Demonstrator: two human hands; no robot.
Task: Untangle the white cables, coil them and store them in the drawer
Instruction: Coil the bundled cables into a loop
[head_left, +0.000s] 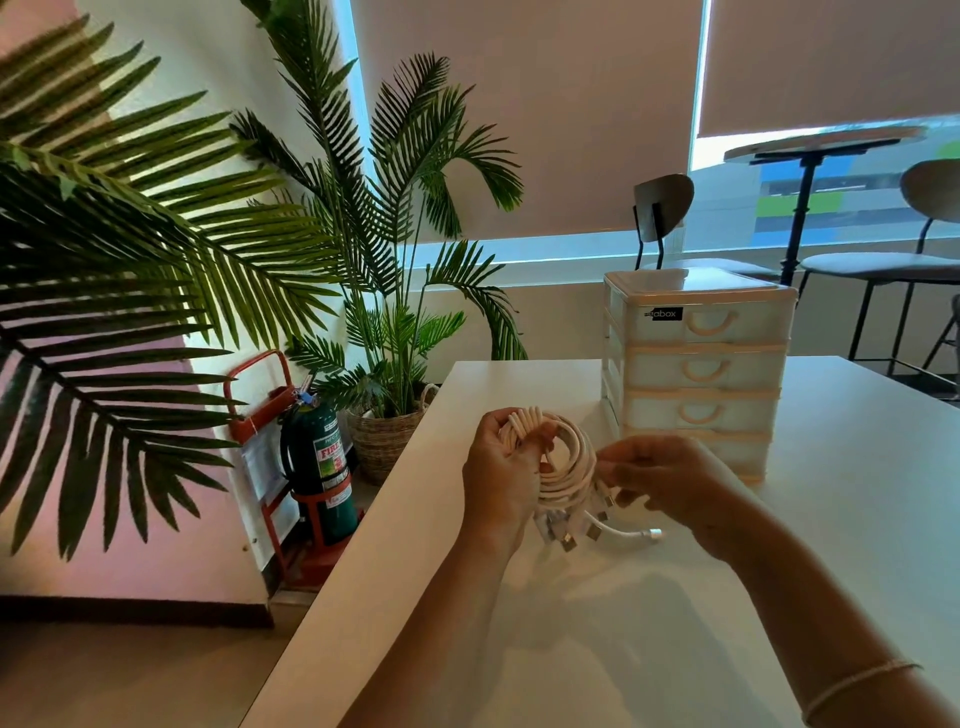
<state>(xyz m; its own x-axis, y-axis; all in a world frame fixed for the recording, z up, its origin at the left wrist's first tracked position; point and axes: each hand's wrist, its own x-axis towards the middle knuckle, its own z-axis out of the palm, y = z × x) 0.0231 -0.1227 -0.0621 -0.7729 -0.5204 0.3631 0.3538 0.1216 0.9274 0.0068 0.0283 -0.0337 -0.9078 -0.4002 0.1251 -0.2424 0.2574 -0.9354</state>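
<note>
the left hand (501, 462) has its grip closed round the upper left side of the coiled white cables (563, 467), fingers curled through the loops. the coil is held in the air above the worktop (649, 623), near its far left corner and just in front of the drawer unit (696, 374). the coil stands roughly upright, its open face turned toward the person, its long axis running from upper left down to lower right. the plug ends (587, 530) hang below it in a loose bunch, pointing down and to the right, and one longer tail reaches right toward the worktop surface. the right hand (660, 480) has its grip pinched on the right side of the coil, though the fingertips are blurred and the exact strand cannot be told.

the main risk, by the look of it, is the loops springing apart: nothing ties the bundle, so easing either grip could let turns slip off. the dangling plugs could also snag on a drawer front, since all four drawers appear closed and one hand must let go to pull one open.
</note>
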